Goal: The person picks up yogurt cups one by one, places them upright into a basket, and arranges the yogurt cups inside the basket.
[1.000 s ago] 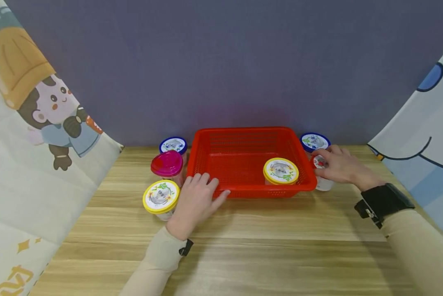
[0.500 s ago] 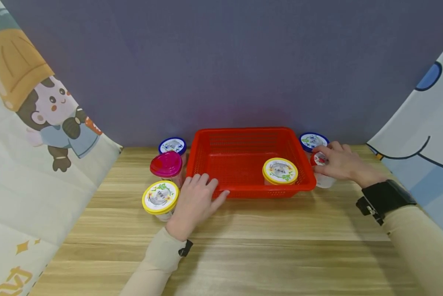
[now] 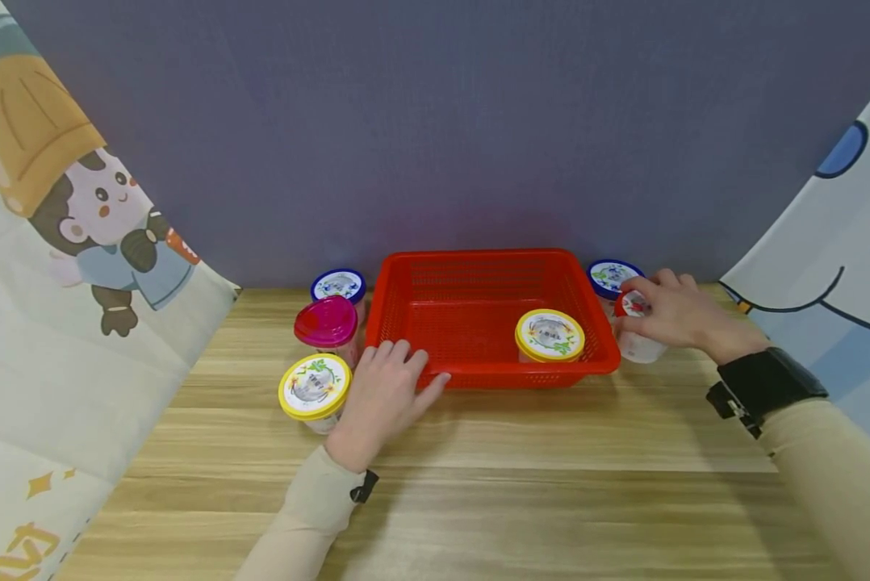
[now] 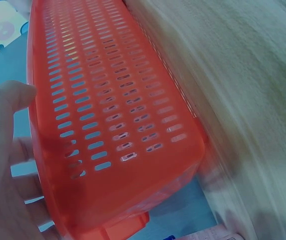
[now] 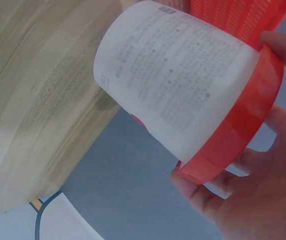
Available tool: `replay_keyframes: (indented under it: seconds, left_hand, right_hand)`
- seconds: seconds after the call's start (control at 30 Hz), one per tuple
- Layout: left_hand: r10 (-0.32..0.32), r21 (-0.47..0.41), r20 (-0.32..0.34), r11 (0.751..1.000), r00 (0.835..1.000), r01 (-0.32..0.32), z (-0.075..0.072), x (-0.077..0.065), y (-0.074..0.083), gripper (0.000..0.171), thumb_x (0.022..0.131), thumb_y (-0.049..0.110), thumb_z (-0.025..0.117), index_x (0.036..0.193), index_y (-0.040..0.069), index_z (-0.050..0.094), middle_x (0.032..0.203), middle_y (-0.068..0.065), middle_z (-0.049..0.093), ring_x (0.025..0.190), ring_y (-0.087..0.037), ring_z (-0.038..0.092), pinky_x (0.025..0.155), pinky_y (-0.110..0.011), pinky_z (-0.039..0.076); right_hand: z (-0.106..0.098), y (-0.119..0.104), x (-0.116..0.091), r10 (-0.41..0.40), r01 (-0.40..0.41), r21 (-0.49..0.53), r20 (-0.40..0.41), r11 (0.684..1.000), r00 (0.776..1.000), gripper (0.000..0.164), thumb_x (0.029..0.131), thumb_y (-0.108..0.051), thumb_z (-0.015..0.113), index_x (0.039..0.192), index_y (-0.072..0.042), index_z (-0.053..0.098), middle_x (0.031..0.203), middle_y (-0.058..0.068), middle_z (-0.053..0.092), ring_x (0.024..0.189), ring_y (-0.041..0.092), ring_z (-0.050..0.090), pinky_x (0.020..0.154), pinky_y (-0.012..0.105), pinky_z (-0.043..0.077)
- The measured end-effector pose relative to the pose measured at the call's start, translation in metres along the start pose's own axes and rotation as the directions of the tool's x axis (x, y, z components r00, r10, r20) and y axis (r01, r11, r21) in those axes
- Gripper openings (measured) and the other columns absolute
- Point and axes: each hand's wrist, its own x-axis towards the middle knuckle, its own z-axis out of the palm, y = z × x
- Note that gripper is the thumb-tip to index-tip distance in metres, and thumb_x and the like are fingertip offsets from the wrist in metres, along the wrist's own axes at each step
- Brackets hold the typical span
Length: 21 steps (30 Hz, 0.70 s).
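Note:
In the head view my right hand (image 3: 678, 316) grips a white tub with a red lid (image 5: 178, 82) by its lid. The tub is tilted beside the basket's right side, its printed wall facing the right wrist camera. My left hand (image 3: 384, 395) rests at the front left corner of the red plastic basket (image 3: 478, 378), fingers over the rim and thumb lying along the front edge. Inside the basket, at the front right, stands a yellow-lidded tub (image 3: 550, 335). A blue-lidded tub (image 3: 612, 277) is just behind the held one.
Left of the basket stand a blue-lidded tub (image 3: 338, 285), a tub with a magenta lid (image 3: 326, 321) and another yellow-lidded tub (image 3: 315, 387). A grey-blue backdrop (image 3: 478, 121) rises behind the wooden table (image 3: 522, 492). Printed cloths hang at both sides.
My right hand has moved slightly up and to the right with the red-lidded tub, which now tilts more. My left hand and the basket have stayed in place.

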Motion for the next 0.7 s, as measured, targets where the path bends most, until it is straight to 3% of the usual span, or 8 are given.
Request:
replay_keyframes:
  seconds: [0.43, 0.7]
  left_hand:
    - [0.003, 0.006, -0.005, 1.000, 1.000, -0.003, 0.001, -0.001, -0.001, 0.041, 0.097, 0.052, 0.060, 0.094, 0.012, 0.071, 0.085, -0.006, 0.061, 0.079, -0.024, 0.053, 0.074, -0.039, 0.045]
    - [0.007, 0.004, -0.018, 1.000, 1.000, -0.007, 0.002, 0.000, -0.001, 0.040, 0.097, 0.051, 0.061, 0.094, 0.012, 0.070, 0.085, -0.006, 0.061, 0.078, -0.024, 0.053, 0.073, -0.039, 0.045]
  right_hand:
    - [-0.013, -0.002, -0.001, -0.002, 0.001, -0.036, -0.041, 0.999, 0.999, 0.065, 0.091, -0.060, 0.062, 0.133, -0.010, 0.056, 0.124, 0.032, 0.047, 0.106, 0.052, 0.042, 0.076, 0.064, 0.047]
    - [-0.018, -0.002, 0.000, -0.012, 0.010, -0.031, -0.059, 0.999, 0.998, 0.062, 0.092, -0.052, 0.063, 0.134, -0.008, 0.055, 0.127, 0.035, 0.045, 0.108, 0.055, 0.041, 0.083, 0.068, 0.044]
